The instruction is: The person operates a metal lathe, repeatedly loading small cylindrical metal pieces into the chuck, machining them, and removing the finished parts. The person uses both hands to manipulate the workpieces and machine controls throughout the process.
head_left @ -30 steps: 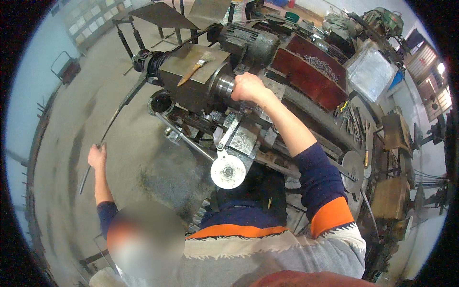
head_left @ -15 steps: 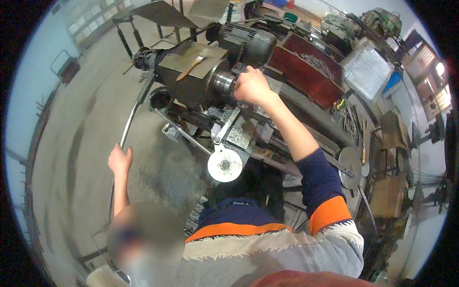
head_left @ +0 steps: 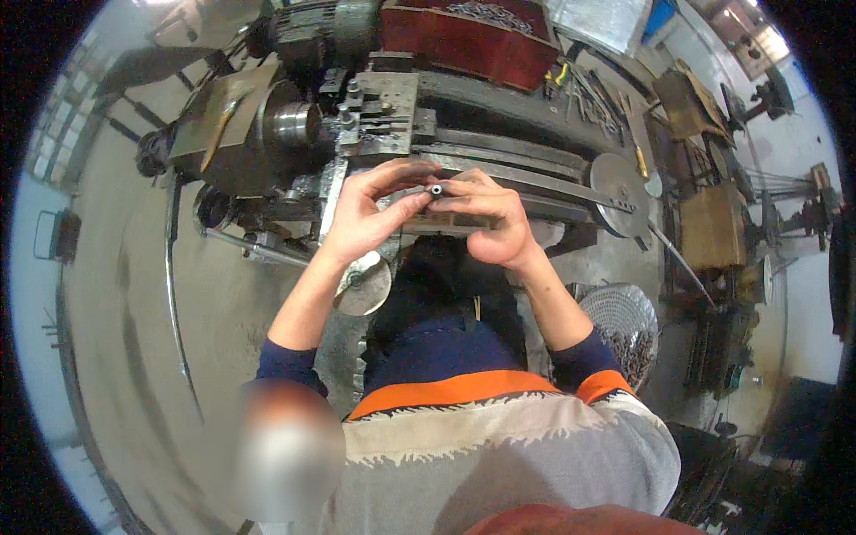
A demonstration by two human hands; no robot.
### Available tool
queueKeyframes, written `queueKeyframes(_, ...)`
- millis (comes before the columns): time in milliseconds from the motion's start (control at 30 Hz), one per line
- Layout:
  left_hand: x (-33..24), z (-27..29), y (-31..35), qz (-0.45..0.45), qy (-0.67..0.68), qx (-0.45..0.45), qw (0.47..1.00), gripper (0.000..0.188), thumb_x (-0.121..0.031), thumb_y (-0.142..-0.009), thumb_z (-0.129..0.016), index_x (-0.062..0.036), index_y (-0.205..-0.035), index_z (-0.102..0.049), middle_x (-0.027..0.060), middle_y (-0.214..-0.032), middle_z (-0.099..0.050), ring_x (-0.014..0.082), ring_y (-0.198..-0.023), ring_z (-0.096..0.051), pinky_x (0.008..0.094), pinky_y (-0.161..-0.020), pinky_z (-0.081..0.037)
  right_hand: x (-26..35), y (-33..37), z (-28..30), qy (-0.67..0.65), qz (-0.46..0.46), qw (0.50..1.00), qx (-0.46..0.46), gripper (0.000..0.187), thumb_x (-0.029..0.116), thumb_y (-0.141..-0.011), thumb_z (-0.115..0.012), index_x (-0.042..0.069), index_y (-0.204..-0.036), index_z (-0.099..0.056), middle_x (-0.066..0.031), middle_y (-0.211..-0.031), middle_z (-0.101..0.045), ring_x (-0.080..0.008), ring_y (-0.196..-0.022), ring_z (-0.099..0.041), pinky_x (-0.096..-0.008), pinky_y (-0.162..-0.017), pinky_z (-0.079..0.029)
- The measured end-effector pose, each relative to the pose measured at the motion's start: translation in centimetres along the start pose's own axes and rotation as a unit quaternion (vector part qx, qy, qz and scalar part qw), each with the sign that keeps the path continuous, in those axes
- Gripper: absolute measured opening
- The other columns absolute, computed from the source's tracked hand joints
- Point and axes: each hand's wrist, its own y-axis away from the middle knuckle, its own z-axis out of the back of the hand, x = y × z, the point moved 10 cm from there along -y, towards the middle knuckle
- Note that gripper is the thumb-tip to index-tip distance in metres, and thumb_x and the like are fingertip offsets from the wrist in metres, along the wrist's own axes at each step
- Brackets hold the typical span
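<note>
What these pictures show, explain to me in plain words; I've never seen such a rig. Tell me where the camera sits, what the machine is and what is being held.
There is no robot here: these are a person's own bare hands. The camera is worn on the head and looks down, and its wide fisheye lens bends straight edges.

The left hand and right hand meet in the middle, holding a small dark piece with a hole in its round end.

Beyond them is a metalworking machine, which looks like a lathe. At its left, a brush lies on top of a metal block, beside a shiny steel cylinder. Farther back is a red tray of metal bits, with a yellow-handled tool to its right.
</note>
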Motion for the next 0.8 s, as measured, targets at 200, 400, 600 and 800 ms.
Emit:
queueKeyframes(200, 3.1, -3.1, -0.3, 0.077, 0.131, 0.006, 0.988, 0.025, -0.001, -0.081, -0.06, 0.0021, -0.106, -0.06, 0.0099, -0.11, -0.06, 0.0147, -0.099, -0.056, 0.0281, -0.087, -0.045, -1.2, 2.1, 1.1, -0.025, -0.015, 0.999, -0.023, 0.055, 0.052, -0.069, -0.055, 0.006, -0.098, -0.067, -0.0109, -0.106, -0.062, -0.0284, -0.09, -0.055, -0.0378, -0.084, -0.04)
queueKeyframes(400, 3.6, -2.7, 0.0, 0.069, 0.064, -0.025, 0.995, 0.021, -0.004, -0.079, -0.059, 0.0025, -0.099, -0.064, 0.0096, -0.106, -0.062, 0.0154, -0.097, -0.057, 0.0275, -0.084, -0.045, -0.8, 1.7, 1.0, -0.013, -0.027, 1.0, 0.01, 0.054, 0.046, -0.069, -0.058, 0.001, -0.098, -0.066, -0.0139, -0.109, -0.061, -0.0289, -0.093, -0.055, -0.0372, -0.084, -0.042)
queueKeyframes(600, 3.3, -1.9, -0.2, 0.04, 0.002, -0.056, 0.998, 0.016, -0.002, -0.077, -0.061, 0.0012, -0.092, -0.066, 0.0115, -0.098, -0.065, 0.0186, -0.094, -0.059, 0.0287, -0.084, -0.045, -0.2, 1.5, 1.2, 0.034, 0.003, 0.999, -0.024, 0.048, 0.035, -0.064, -0.059, 0.001, -0.097, -0.066, -0.0143, -0.108, -0.061, -0.0295, -0.093, -0.055, -0.0364, -0.083, -0.043)
queueKeyframes(800, 3.3, -1.5, 0.1, 0.019, 0.007, -0.079, 0.997, 0.013, 0.0, -0.076, -0.063, 0.0011, -0.089, -0.067, 0.0123, -0.095, -0.065, 0.0203, -0.093, -0.06, 0.0294, -0.084, -0.045, 0.4, 1.4, 1.0, 0.077, 0.024, 0.996, -0.036, 0.047, 0.034, -0.063, -0.06, 0.001, -0.096, -0.066, -0.0142, -0.106, -0.062, -0.0304, -0.092, -0.055, -0.0368, -0.083, -0.043)
